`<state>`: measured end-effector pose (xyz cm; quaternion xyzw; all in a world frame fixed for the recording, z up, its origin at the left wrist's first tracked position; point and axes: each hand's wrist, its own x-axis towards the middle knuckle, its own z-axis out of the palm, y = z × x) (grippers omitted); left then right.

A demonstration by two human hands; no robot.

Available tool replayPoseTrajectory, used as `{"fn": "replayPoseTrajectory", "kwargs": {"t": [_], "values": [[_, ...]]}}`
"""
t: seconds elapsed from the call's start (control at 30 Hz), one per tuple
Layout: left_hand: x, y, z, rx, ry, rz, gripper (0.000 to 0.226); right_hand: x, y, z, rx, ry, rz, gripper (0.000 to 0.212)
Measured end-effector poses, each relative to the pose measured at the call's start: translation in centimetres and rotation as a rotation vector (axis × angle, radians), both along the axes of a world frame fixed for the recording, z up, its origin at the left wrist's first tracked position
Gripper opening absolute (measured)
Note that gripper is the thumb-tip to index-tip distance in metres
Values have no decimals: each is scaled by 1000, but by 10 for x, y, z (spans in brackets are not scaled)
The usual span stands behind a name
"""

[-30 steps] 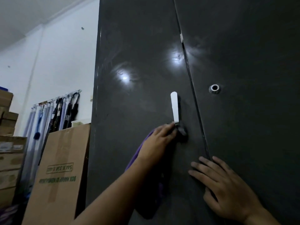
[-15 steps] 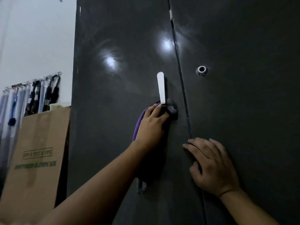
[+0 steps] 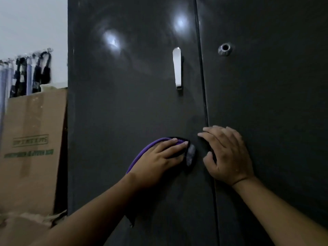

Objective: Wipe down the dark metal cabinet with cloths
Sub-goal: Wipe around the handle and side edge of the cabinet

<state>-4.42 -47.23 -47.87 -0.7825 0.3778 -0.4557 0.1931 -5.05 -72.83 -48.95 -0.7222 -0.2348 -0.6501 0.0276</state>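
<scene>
The dark metal cabinet (image 3: 127,103) fills most of the view, its two doors meeting at a vertical seam right of centre. A silver handle (image 3: 177,68) stands upright on the left door, and a round lock (image 3: 225,49) sits on the right door. My left hand (image 3: 158,160) presses a purple and dark cloth (image 3: 190,155) flat against the left door, well below the handle. My right hand (image 3: 229,153) rests on the seam beside it, fingers slightly bent against the metal, holding nothing.
A tall cardboard box (image 3: 32,148) with green print stands left of the cabinet. Behind it, umbrellas (image 3: 26,73) hang on a rail along the white wall. Crumpled brown paper (image 3: 21,222) lies at the lower left.
My left hand has slid the cloth down from the base of the handle to well below it. My right hand has stayed on the seam.
</scene>
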Motion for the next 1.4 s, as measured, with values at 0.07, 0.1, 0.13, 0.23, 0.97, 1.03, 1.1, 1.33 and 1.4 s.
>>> {"fn": "replayPoseTrajectory", "kwargs": {"t": [0.07, 0.1, 0.13, 0.23, 0.97, 1.03, 1.1, 1.33, 1.4], "values": [[3, 10, -25, -4, 5, -6, 47, 0, 3, -2, -121, 1, -54, 57], [3, 13, -39, -9, 5, -23, 46, 0, 4, -5, -207, 4, -78, 57], [4, 17, -47, -7, -7, -40, 46, 1, 4, -2, -292, -4, -104, 58], [8, 24, -88, 16, 32, -65, 48, 2, -1, -4, -458, 19, -172, 60], [7, 34, -206, -312, -6, -170, 41, 4, 24, -86, -640, 47, -281, 73], [5, 10, -218, -478, 19, -187, 38, 5, 24, -88, -629, 44, -288, 73], [5, -4, -233, -475, 55, -240, 38, 4, 24, -89, -616, 59, -306, 75], [13, 13, -279, 85, 152, -311, 45, 12, 20, -119, -885, 27, -351, 70], [14, 34, -285, 174, 162, -320, 41, 13, 22, -117, -861, 26, -326, 69]]}}
